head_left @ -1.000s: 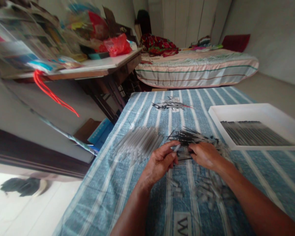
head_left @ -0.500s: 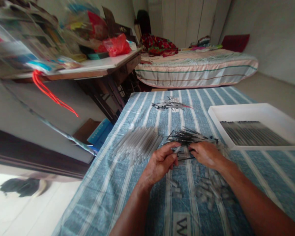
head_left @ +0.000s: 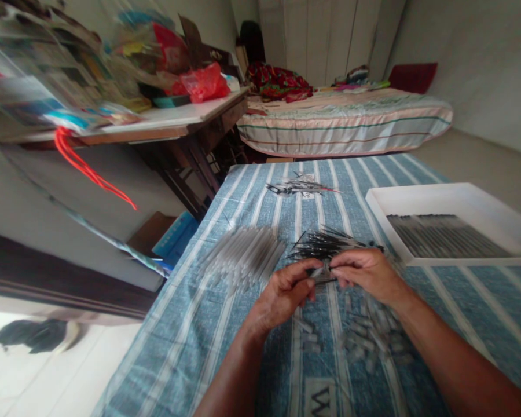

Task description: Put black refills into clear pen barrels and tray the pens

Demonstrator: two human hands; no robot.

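My left hand (head_left: 286, 295) is closed in a pinch round a pale pen barrel (head_left: 316, 272), which is mostly hidden by the fingers. Close against its end, my right hand (head_left: 367, 275) pinches a thin dark piece that looks like a pen refill; the fingers cover most of it. Just beyond both hands lies a heap of black refills (head_left: 321, 243). To the left is a pile of translucent white pen barrels (head_left: 245, 255). Grey caps (head_left: 373, 336) are scattered under my right forearm, and a few short grey pieces (head_left: 309, 333) lie between the arms.
A white box (head_left: 443, 197) at the right holds a row of pens (head_left: 447, 236). Thin loose parts (head_left: 301, 186) lie at the far end of the striped cloth (head_left: 191, 347). A cluttered desk (head_left: 169, 124) stands left, a bed (head_left: 347, 130) behind.
My right hand has come up from the black refills and moved in close to the left hand's pen barrel. My left hand stays nearly in place.
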